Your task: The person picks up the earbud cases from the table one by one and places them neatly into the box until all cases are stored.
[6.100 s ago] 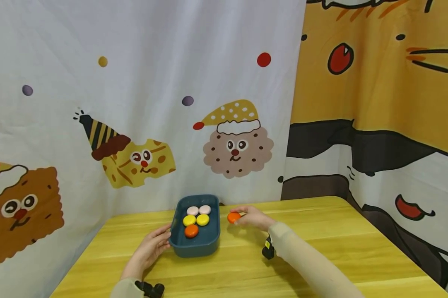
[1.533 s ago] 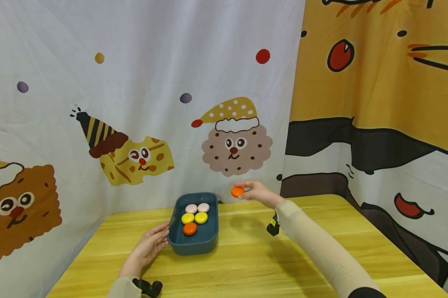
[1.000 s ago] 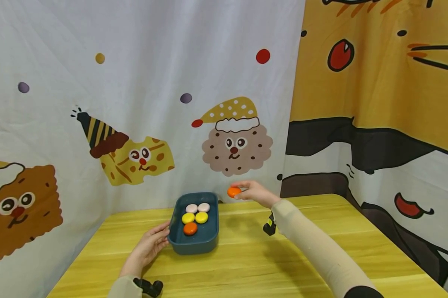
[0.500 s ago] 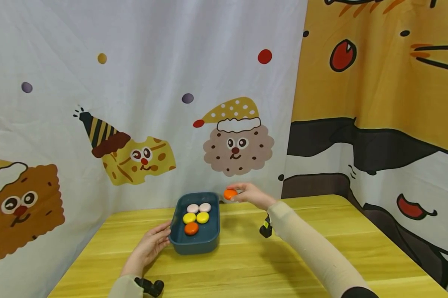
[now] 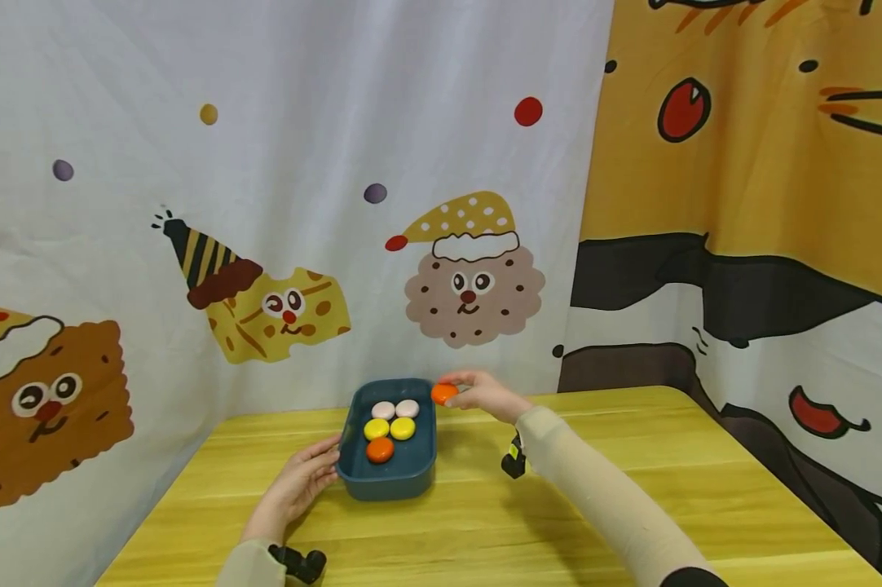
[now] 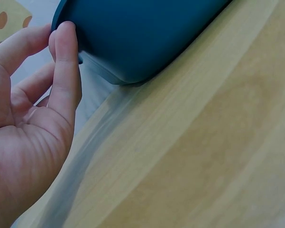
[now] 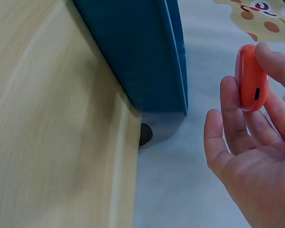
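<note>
A dark blue box (image 5: 394, 489) stands on the table, with several round, glossy pieces inside. Pale pink ones (image 5: 383, 410) lie at the back, yellow ones (image 5: 377, 430) in the middle, and an orange one (image 5: 380, 450) in front. At the box's left side my left hand (image 5: 305, 477) pinches the rim with thumb and fingertips; the left wrist view shows the rim between them. Just beyond the box's back right corner, my right hand (image 5: 488, 395) pinches another rounded orange piece (image 7: 253, 78) between thumb and fingers. It has a small dark slot in its edge.
Yellowish wood-grain tabletop (image 5: 602, 481) spreads to the right and in front of the box. A white curtain (image 5: 287, 122) with cartoon food prints hangs right behind the table's far edge. Black cameras (image 5: 514, 461) sit on both wrists.
Since six seconds ago my right hand has risen from low over the table with the orange piece. Lately it has moved left and down to the box's back right corner. The left hand stays put.
</note>
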The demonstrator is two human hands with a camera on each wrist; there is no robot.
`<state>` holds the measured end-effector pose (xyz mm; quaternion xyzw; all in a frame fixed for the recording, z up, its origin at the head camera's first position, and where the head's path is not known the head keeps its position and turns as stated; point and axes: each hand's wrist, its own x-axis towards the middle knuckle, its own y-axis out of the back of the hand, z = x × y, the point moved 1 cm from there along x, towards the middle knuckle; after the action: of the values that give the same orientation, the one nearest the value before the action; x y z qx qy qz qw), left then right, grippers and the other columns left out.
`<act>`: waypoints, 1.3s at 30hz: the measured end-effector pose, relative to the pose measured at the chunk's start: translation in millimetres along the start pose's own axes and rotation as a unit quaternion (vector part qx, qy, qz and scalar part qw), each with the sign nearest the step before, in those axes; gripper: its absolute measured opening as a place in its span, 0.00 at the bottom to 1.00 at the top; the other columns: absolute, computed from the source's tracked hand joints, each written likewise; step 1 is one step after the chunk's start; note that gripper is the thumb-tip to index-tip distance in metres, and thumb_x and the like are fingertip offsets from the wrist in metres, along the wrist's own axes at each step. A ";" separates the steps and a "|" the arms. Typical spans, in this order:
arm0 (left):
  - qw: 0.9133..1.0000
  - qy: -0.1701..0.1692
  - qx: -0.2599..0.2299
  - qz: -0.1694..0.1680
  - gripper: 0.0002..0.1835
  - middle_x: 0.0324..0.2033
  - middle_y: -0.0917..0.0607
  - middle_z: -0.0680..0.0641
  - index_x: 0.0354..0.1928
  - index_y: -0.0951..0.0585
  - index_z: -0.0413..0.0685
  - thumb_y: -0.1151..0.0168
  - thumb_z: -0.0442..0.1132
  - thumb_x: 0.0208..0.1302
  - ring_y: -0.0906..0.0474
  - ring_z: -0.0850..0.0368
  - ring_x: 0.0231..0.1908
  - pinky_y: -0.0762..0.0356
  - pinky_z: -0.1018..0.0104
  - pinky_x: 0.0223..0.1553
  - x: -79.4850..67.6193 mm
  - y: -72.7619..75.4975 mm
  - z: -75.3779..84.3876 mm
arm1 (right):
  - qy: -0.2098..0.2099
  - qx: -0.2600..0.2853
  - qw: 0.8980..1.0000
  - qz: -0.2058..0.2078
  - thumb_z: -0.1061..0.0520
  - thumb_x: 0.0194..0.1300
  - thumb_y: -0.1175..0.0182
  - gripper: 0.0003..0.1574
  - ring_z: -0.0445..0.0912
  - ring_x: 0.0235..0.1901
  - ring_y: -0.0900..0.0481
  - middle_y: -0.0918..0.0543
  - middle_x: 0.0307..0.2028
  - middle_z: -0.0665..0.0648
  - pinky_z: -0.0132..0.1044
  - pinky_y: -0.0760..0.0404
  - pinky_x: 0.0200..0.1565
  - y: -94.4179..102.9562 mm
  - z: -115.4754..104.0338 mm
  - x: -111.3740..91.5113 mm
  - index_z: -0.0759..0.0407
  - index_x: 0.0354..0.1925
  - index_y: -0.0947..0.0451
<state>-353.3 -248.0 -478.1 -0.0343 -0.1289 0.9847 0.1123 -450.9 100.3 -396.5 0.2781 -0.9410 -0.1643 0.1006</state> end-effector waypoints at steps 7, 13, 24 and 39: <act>1.000 0.003 -0.009 0.001 0.34 0.40 0.16 0.49 0.73 0.47 0.31 0.45 0.32 0.71 0.19 0.62 0.35 0.20 0.71 0.39 0.8 0.0 -1.2 | -0.019 0.004 1.000 -0.009 0.60 0.61 0.34 0.31 0.47 0.52 0.24 0.28 0.63 0.56 0.43 0.21 0.49 -11.5 4.3 4.8 0.54 0.62 0.25; 1.000 0.007 -0.004 0.002 0.34 0.40 0.17 0.50 0.73 0.48 0.33 0.45 0.33 0.71 0.20 0.62 0.35 0.20 0.71 0.40 0.8 1.0 0.9 | -0.030 0.001 0.999 -0.020 0.59 0.60 0.32 0.30 0.48 0.54 0.25 0.27 0.62 0.56 0.48 0.22 0.52 -21.1 4.2 9.2 0.53 0.61 0.23; 1.000 0.007 -0.011 0.004 0.34 0.38 0.17 0.50 0.73 0.47 0.32 0.46 0.32 0.71 0.20 0.62 0.34 0.20 0.71 0.39 0.6 0.6 -0.4 | -0.048 -0.009 0.998 -0.032 0.60 0.60 0.33 0.27 0.47 0.47 0.23 0.28 0.63 0.57 0.57 0.26 0.54 -36.4 5.4 12.5 0.54 0.59 0.21; 1.000 0.004 -0.011 0.000 0.33 0.38 0.17 0.50 0.73 0.47 0.32 0.47 0.32 0.72 0.20 0.63 0.33 0.20 0.71 0.39 0.7 0.0 -0.6 | -0.052 -0.002 0.998 -0.034 0.61 0.61 0.33 0.24 0.46 0.43 0.21 0.23 0.57 0.56 0.57 0.27 0.54 -42.4 5.8 13.1 0.57 0.57 0.20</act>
<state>-354.0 -247.7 -478.7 -0.0391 -0.1391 0.9831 0.1125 -442.5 61.0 -416.1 0.3007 -0.9347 -0.1837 0.0459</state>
